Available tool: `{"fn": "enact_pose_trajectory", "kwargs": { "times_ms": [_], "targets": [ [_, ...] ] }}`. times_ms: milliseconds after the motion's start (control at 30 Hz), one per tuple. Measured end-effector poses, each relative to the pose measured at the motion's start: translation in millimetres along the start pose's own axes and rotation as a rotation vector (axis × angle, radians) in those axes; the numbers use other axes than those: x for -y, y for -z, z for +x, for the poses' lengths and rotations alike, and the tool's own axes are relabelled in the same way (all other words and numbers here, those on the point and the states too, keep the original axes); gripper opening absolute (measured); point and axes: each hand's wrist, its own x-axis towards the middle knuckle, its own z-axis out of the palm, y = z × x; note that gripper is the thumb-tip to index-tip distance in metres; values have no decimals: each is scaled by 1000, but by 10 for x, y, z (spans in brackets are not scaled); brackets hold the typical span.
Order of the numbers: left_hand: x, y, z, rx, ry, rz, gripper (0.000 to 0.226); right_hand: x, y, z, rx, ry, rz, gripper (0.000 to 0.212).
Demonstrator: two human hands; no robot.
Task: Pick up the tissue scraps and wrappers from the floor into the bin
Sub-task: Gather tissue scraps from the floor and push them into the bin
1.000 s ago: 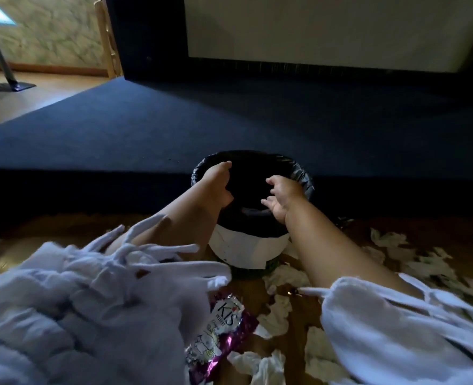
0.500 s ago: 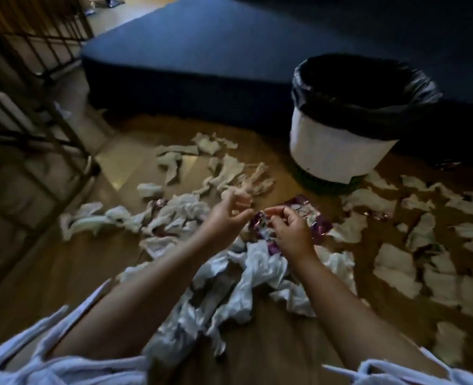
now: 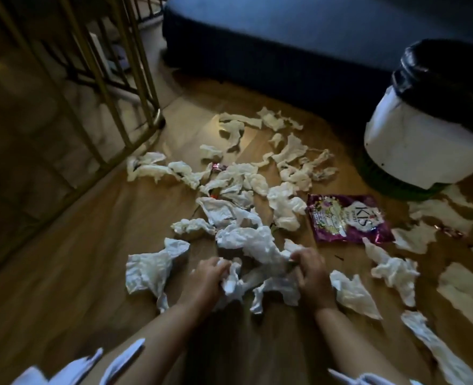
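Several white tissue scraps (image 3: 246, 173) lie scattered over the wooden floor. A purple sweet wrapper (image 3: 346, 218) lies flat to the right of the pile. The bin (image 3: 424, 145), white with a black liner, stands at the far right. My left hand (image 3: 207, 276) is closed on a crumpled tissue scrap (image 3: 232, 282) low in the view. My right hand (image 3: 310, 273) grips the other side of the same bunch of tissue (image 3: 257, 243) on the floor. Both hands are well short of the bin.
A gold metal frame (image 3: 135, 79) stands at the upper left. A dark blue raised platform (image 3: 271, 45) runs along the back, behind the bin. More tissue scraps (image 3: 460, 293) and a small wrapper (image 3: 452, 232) lie at the right. White fringed sleeves (image 3: 85, 368) show at the bottom.
My hands left the bin's rim, came down over the floor and closed on a bunch of tissue near me. The view swung left, so the bin now sits at the far right.
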Motion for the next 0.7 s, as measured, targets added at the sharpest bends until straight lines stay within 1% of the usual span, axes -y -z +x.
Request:
{"fn": "enact_pose_trajectory", "kwargs": {
  "times_ms": [67,100,133,167,200,267,300,333,367,433,467,500,533,567,600,633,667,700],
  "targets": [
    [-108,50,20,-139,53,-267,37,116,118,38,-203,-23,143,20],
    [-172,74,31,-197,93,-397,31,179,157,36,-267,-43,188,21],
    [-245,105,32,-263,111,-511,27,230,163,26,-296,-45,224,22],
    [-280,111,27,-332,117,-605,26,278,152,10,-283,-27,246,24],
    [-286,118,12,-383,120,-660,25,330,123,-9,-223,-10,247,31],
    [-191,140,-13,-414,176,-660,28,418,26,-26,-25,-8,166,57],
    [-116,173,-38,-428,214,-652,36,456,-30,-2,79,-31,92,64],
    [-25,220,-62,-459,260,-637,44,504,-89,41,169,-49,10,66],
    [77,265,-80,-508,312,-614,49,545,-150,102,244,-48,-58,62],
    [288,339,-114,-595,450,-528,52,625,-257,264,368,-18,-170,59],
    [390,364,-127,-613,524,-475,50,640,-307,347,421,9,-227,60],
    [510,347,-137,-605,590,-429,41,647,-356,415,479,41,-290,60],
    [608,322,-154,-560,627,-379,35,650,-403,465,540,91,-367,59],
    [694,282,-166,-490,621,-315,34,653,-445,488,587,154,-437,55],
    [739,243,-180,-415,594,-267,36,654,-468,486,593,209,-476,50],
    [756,201,-186,-366,567,-250,40,629,-484,475,561,243,-444,46],
    [740,167,-189,-338,549,-259,46,599,-481,452,498,231,-326,41],
    [700,144,-190,-322,535,-278,51,578,-458,425,421,146,-142,37]
  ]
}}
